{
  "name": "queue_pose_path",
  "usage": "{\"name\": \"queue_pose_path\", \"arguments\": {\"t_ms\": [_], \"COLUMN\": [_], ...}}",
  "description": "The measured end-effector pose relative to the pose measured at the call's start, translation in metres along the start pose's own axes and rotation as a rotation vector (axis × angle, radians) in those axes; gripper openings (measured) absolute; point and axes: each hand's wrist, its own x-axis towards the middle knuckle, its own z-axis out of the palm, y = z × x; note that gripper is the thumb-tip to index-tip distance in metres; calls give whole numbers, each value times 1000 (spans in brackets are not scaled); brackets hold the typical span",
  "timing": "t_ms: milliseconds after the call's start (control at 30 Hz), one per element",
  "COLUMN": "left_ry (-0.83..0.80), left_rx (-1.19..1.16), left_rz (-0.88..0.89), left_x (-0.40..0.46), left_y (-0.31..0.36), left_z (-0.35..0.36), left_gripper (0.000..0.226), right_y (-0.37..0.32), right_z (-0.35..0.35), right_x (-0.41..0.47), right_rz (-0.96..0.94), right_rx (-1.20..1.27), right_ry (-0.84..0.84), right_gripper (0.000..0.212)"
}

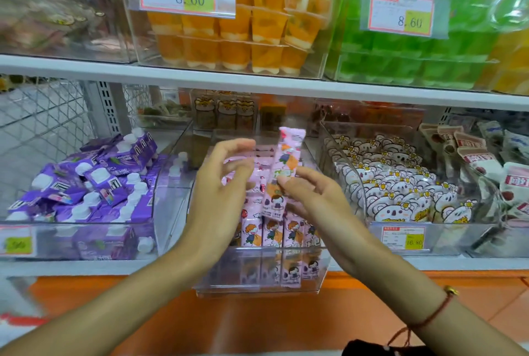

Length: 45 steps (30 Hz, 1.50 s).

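**Packet pinched low over the bin**

The packet stands upright above the bin of like packets. Gripped only near its lower end, it could tip or slip and knock the standing row askew; the right hand pinches it between thumb and fingertips; the left hand hovers just beside, fingers loosely curled, holding nothing.

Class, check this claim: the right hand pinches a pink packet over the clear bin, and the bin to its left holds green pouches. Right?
No. The head view shows the pouches are purple, not green. The right hand does pinch a pink packet over the clear bin.
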Motion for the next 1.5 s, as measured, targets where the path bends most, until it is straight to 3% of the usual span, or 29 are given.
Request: {"name": "queue_pose_path", "arguments": {"t_ms": [133, 200, 400, 567, 633, 733, 800, 900, 1033, 1167, 1300, 1500], "left_ry": [-193, -199, -257, -228, -228, -226, -220, -292, -310, -325, -324, -340], "left_rx": [182, 258, 157, 370, 334, 182, 52, -99, -177, -47, 89, 93], "left_rz": [-16, 30, 47, 135, 123, 21, -147, -432, -579, -413, -165, -117], "left_x": [-5, -4, 0, 0, 0, 0, 2, 3, 4, 7, 9, 7], "left_y": [-11, -14, -15, -19, -15, -7, -2, 4, 9, 7, 6, 6], "left_z": [4, 5, 3, 1, 3, 4, 3, 2, 2, -2, -4, -4], "left_gripper": [44, 46, 28, 34, 36, 24, 21, 31, 27, 24, 36, 37], "right_y": [0, 1, -6, 2, 3, 1, -1, -2, -2, -3, -3, -1], "right_z": [3, 4, -8, -8, -9, -9, -11, -13, -11, -13, -15, -16], "right_x": [0, -1, -1, -2, -3, -3, -2, 1, -1, -2, -5, -5], "right_rz": [1, 2, -17, -180, -230, -257, -242, -168, -126, -167, -344, -427], "right_rx": [120, 100, 188, 16, -22, -80, -109, -108, -100, -79, -162, -232], "right_ry": [61, 83, -120, 87, 120, 91, 85, 90, 85, 20, -63, -82], "right_gripper": [24, 29, 28, 24, 24, 17, 12, 20, 26, 24, 31, 31]}}
